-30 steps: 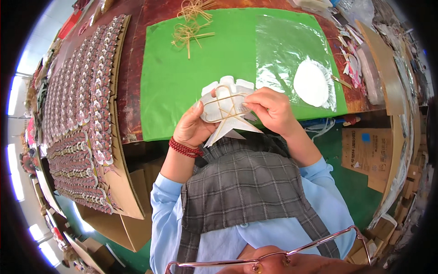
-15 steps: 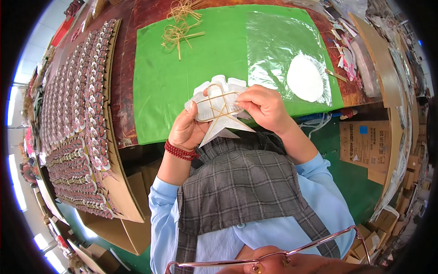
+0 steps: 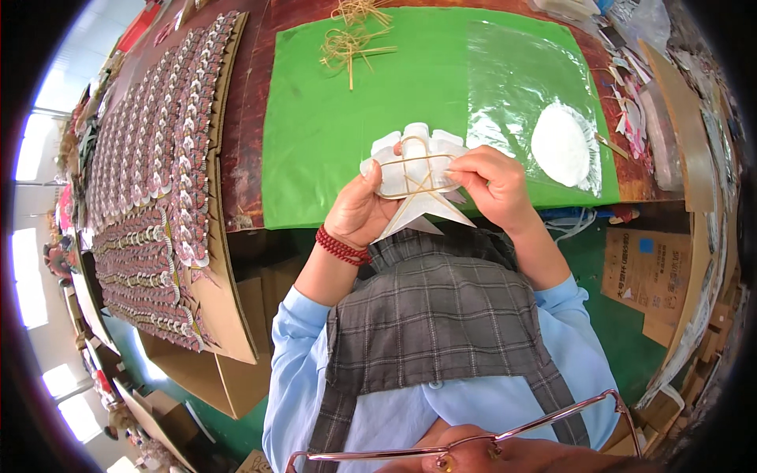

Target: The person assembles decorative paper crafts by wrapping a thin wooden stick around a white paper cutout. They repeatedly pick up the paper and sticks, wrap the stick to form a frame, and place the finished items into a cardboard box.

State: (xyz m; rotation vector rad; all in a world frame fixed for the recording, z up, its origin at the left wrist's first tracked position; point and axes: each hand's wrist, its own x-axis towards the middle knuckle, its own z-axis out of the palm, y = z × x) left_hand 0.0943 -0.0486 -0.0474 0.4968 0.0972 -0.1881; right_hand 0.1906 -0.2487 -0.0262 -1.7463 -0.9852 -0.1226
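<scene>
Nearest the plaid apron (image 3: 434,315), the forked tail of a white paper shape (image 3: 416,175) pointed back toward the person, the shape held over the green mat's (image 3: 355,118) near edge. The thin oval frame (image 3: 418,158) on it had its long axis running left to right, hand to hand. The left hand (image 3: 359,211) gripped one end, thumb in front; the right hand (image 3: 497,185) pinched the other, paper or frame unclear. Neither was nearer. Beyond, strip bundles (image 3: 351,47) lay toward the mat's far left corner.

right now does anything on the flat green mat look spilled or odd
The white oval patch on the clear plastic sheet might: it sits outside any visible container, though I cannot tell whether it was spilled.
</scene>
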